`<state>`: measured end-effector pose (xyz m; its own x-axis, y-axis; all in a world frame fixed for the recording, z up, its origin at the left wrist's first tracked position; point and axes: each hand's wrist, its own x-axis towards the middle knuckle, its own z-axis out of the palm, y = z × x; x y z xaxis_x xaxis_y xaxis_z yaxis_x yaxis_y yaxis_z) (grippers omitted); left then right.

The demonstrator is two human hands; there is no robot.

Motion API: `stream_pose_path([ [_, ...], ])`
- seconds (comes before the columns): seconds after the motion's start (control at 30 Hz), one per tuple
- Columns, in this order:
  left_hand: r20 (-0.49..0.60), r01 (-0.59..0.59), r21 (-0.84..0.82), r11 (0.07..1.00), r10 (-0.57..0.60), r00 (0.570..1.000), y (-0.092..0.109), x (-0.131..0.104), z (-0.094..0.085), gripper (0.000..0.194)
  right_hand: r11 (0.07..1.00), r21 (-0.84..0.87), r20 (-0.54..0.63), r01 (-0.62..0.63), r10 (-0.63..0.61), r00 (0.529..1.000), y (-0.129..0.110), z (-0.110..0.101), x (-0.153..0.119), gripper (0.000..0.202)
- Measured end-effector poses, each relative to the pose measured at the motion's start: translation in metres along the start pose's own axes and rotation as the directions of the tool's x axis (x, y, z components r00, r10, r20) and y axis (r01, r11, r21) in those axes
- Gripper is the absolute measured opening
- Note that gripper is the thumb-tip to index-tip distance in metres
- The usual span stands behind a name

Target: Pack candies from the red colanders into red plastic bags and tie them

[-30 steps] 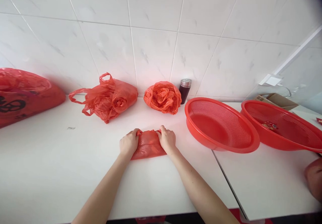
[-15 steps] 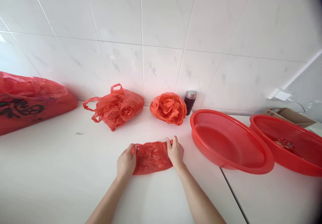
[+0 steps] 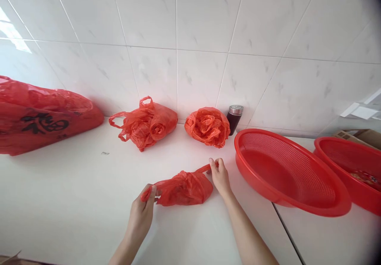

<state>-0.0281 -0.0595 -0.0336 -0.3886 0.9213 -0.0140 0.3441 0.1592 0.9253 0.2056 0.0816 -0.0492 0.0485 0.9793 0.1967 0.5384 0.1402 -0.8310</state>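
Observation:
A red plastic bag [image 3: 183, 189] lies on the white table between my two hands, bunched in folds. My left hand [image 3: 144, 203] is closed round one handle at the bag's left end. At the upper right, my right hand [image 3: 219, 173] pinches the other handle, stretched out as a narrow strip. Whatever the bag contains is hidden by the plastic. Behind it sit a tied red bag with loop handles [image 3: 145, 123] and a crumpled round red bag [image 3: 207, 127].
A dark flask with a silver lid [image 3: 234, 120] stands by the tiled wall. To the right are a red plastic basket [image 3: 285, 169] and a second red basket [image 3: 342, 154] holding small items. A cardboard box [image 3: 361, 137] is behind. A large red bag with black lettering [image 3: 50, 118] lies left.
My hands have moved apart, the left one left and down, the right one right. Both handles are drawn outward and the bag is more gathered. The view has shifted slightly left.

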Motion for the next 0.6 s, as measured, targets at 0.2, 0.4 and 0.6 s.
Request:
stream_pose_path([
  [0.2, 0.152, -0.159, 0.200, 0.967, 0.130, 0.980, 0.018, 0.021, 0.019, 0.061, 0.971, 0.238, 0.307, 0.020, -0.094, 0.947, -0.019, 0.000, -0.020, 0.040],
  [0.4, 0.307, -0.155, 0.163, 0.974, 0.100, 0.947, 0.038, 0.031, 0.037, 0.023, 0.965, 0.262, 0.325, 0.013, -0.101, 0.940, -0.021, 0.000, -0.022, 0.024],
  [0.6, 0.226, -0.064, 0.038, 0.997, 0.054, 0.973, 0.030, 0.025, 0.038, 0.031, 0.939, 0.307, 0.114, 0.159, -0.202, 0.973, -0.025, 0.004, -0.024, 0.021],
])
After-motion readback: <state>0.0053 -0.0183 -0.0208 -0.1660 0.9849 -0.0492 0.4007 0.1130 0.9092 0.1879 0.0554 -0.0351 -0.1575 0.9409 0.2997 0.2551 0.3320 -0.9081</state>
